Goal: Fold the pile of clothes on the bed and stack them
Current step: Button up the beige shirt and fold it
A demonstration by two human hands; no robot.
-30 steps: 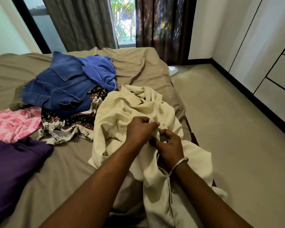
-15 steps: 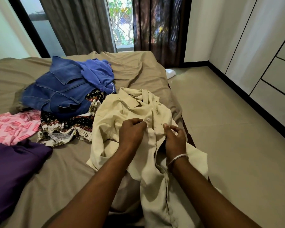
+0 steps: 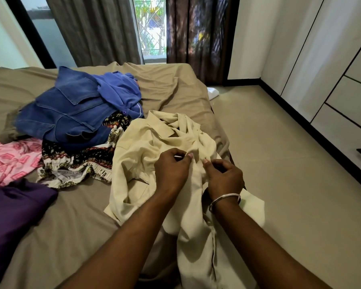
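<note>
Head view: a cream shirt lies crumpled at the near right edge of the bed, its lower part hanging off toward the person, and both hands pinch its front just below the collar, the left hand and the right hand side by side with curled fingers, each grip narrow on a fold of cloth. To the left lie a patterned garment, a denim piece, a blue top, a pink cloth and a purple garment, all clear of the hands.
</note>
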